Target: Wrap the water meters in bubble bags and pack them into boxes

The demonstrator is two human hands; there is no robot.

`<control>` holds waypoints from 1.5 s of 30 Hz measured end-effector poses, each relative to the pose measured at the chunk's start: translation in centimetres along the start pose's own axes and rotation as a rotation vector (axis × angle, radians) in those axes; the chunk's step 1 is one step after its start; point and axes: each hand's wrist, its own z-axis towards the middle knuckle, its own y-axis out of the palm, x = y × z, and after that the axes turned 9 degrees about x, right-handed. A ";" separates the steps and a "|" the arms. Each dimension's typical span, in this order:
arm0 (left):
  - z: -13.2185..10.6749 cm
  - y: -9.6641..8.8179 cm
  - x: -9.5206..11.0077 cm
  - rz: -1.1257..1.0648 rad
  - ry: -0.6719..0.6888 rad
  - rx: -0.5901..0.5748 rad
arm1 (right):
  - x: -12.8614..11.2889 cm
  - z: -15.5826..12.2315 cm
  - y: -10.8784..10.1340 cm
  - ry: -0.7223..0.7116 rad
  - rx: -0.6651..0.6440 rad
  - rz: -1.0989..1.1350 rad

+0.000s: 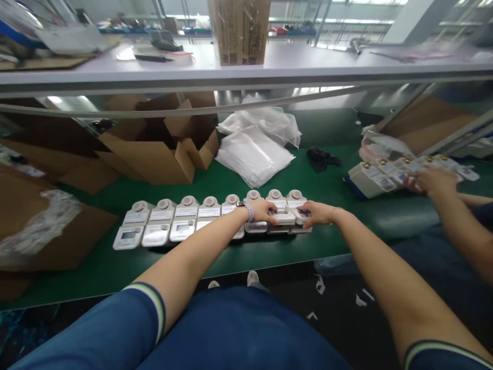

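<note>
We catalogue a row of eight white plastic meter housings (185,218), set side by side on a green bench mat (115,277), with round grey caps on the far side and small display windows on the near side.

Our first item is the person's left hand (262,211), with a lilac-banded wristwatch (248,210) on the wrist. It lies over the sixth and seventh housings, its fingers (271,218) curved down and slightly spread; we cannot tell whether they grip. The right hand (318,213) reaches over the seventh and eighth housings, near the row's right end, its fingers (302,212) likewise curved and slightly parted; we cannot tell whether they have hold of anything. Both forearms emerge from blue sleeves with striped cuffs (150,308).

Beyond the row lie flat clear plastic bags (252,156), a crumpled dark cloth (321,158) and an open brown cardboard carton (154,159). At right, a co-worker's hand (435,182) rests on a second group of white meter housings (372,180). A tall cardboard box (239,31) stands on a grey shelf (115,77) above.
</note>
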 end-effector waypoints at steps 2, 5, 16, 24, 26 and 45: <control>-0.2 0.3 0.0 0.017 -0.006 0.057 | 0.3 -0.5 0.4 -0.029 0.016 0.002; -0.8 1.2 0.3 0.052 -0.017 0.124 | 0.6 -1.5 1.3 -0.059 0.062 0.011; -5.4 2.0 -1.8 0.319 -0.048 0.110 | 0.3 -1.9 1.2 -0.095 0.068 -0.045; -5.4 -0.7 -2.1 0.104 -0.188 -0.010 | -0.2 -2.8 2.2 -0.163 0.131 -0.139; -7.6 1.0 -2.2 0.231 -0.210 0.075 | -0.1 -3.2 2.7 -0.161 0.168 -0.152; -16.6 -0.4 -6.0 0.461 -0.337 0.030 | 0.6 -3.1 3.5 -0.165 0.219 -0.152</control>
